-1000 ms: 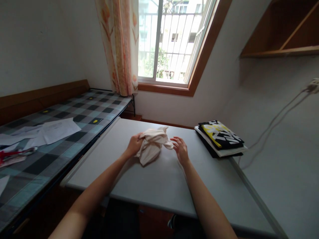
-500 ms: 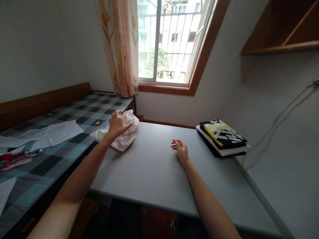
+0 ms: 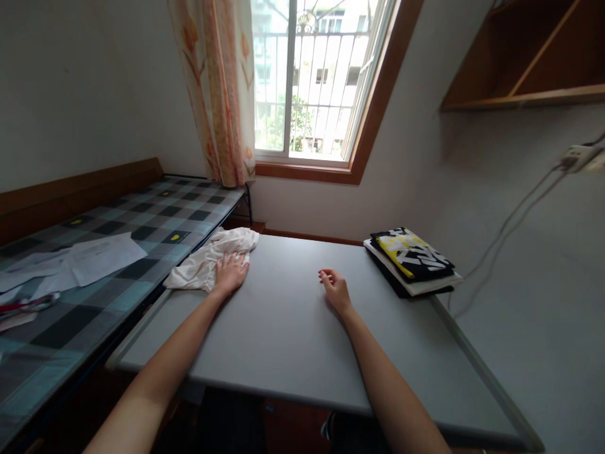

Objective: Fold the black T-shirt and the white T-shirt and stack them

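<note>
A crumpled cream cloth (image 3: 208,257) lies at the far left corner of the grey table (image 3: 293,334), partly hanging over onto the bed. My left hand (image 3: 229,272) lies flat on the cloth's near edge with fingers spread. My right hand (image 3: 333,289) rests on the bare tabletop near the middle, fingers loosely curled and apart, holding nothing.
A stack of folded clothes (image 3: 410,260), the top one black, white and yellow, sits at the table's far right. A checkered bed (image 3: 118,252) with loose papers (image 3: 89,255) runs along the left. Window, curtain (image 3: 218,94) and wall shelf (image 3: 529,57) are behind; cables (image 3: 510,221) hang on the right wall.
My left hand carried the cream cloth from the table's middle to its far left corner and set it down, then flattened on it. My right hand let go and stayed near the middle.
</note>
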{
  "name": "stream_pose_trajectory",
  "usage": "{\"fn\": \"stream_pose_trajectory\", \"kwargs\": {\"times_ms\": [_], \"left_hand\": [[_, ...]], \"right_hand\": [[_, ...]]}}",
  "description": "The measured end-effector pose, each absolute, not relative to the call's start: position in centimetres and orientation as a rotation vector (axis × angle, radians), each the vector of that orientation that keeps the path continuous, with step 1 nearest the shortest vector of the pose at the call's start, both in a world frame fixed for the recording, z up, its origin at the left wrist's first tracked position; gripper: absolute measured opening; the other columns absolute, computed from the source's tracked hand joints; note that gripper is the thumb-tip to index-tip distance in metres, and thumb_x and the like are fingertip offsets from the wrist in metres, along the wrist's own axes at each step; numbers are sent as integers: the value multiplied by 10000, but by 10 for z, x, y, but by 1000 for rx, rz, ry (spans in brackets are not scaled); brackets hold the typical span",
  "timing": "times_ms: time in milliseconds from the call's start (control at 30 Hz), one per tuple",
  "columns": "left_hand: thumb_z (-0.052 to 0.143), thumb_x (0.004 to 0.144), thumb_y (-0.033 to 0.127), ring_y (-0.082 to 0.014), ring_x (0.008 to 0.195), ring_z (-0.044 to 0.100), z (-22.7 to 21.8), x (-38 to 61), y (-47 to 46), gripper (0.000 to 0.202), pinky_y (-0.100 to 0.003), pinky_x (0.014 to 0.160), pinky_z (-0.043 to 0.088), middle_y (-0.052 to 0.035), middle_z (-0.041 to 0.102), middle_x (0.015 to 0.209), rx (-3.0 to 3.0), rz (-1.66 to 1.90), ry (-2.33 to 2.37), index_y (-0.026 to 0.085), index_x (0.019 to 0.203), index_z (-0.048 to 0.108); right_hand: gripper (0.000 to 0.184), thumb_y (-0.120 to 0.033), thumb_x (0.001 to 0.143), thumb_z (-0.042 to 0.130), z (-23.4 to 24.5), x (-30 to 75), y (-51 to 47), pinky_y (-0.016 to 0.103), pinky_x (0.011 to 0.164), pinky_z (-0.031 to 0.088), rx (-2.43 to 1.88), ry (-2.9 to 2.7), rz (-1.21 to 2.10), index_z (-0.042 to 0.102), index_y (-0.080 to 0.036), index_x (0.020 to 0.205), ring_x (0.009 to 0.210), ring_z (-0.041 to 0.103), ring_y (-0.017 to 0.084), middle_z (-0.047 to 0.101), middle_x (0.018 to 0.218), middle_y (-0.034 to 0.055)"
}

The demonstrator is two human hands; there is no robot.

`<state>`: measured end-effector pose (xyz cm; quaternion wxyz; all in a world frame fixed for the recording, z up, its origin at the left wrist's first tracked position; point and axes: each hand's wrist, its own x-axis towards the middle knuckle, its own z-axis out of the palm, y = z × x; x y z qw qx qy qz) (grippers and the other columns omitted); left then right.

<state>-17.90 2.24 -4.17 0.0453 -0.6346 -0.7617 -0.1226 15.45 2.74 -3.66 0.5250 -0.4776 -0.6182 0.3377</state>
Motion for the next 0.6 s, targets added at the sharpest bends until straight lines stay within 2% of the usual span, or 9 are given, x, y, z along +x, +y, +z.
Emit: {"fn": "stream_pose_trajectory", "kwargs": {"times_ms": [133,200,300,367,433,467,533,600], "left_hand": [[347,938,448,-377,1421,232,-43,-182,26,553,-552,1111,199,-137,418,1493,-1855,-413,-2372,193,1405,497],[357,932,468,-372,1422,231,-43,-183,26,560,-549,1115,195,-131,417,1494,-1869,-411,-2365,202,1405,495],[371,925,479,-366,1419,240,-43,-182,24,560,-543,1119,191,-126,424,1490,-1875,-418,-2357,214,1403,495],[375,923,480,-366,1417,243,-43,-182,23,562,-542,1119,191,-126,426,1489,-1879,-426,-2353,211,1401,498],[371,924,486,-364,1417,244,-44,-182,23,565,-538,1121,193,-122,423,1492,-1876,-423,-2357,210,1400,499],[368,924,489,-360,1418,244,-45,-182,24,565,-535,1122,194,-117,420,1494,-1872,-417,-2360,213,1400,499],[364,925,492,-353,1419,244,-45,-182,25,562,-528,1123,198,-105,417,1498,-1864,-409,-2365,226,1401,497],[371,923,490,-347,1419,248,-45,-182,25,554,-526,1120,203,-99,422,1496,-1862,-407,-2365,238,1400,498]], "right_hand": [[321,-487,858,505,-15,172,34,343,683,496,-1187,-1597,526,662,-209,835,745,613,206,672,844,75],[300,-442,885,471,3,191,41,373,766,495,-1239,-1702,346,664,-213,867,803,605,223,658,878,85],[297,-375,864,512,29,227,54,474,969,397,-1487,-1817,-60,659,-189,1042,1076,536,306,628,1103,146],[443,-367,835,567,42,253,63,528,1009,337,-1729,-1774,-293,591,-154,1223,1232,430,364,526,1308,203],[644,-391,795,628,51,276,70,556,1025,302,-1962,-1708,-444,488,-88,1346,1327,324,410,411,1422,265],[727,-394,775,653,54,286,73,560,1016,310,-2079,-1680,-464,441,-54,1382,1333,321,426,392,1428,296],[786,-365,755,674,59,301,77,548,967,366,-2291,-1675,-392,402,-19,1406,1279,413,435,446,1373,326],[672,-306,772,650,65,311,81,516,896,428,-2435,-1734,-253,472,-44,1365,1164,540,411,556,1263,300]]}}
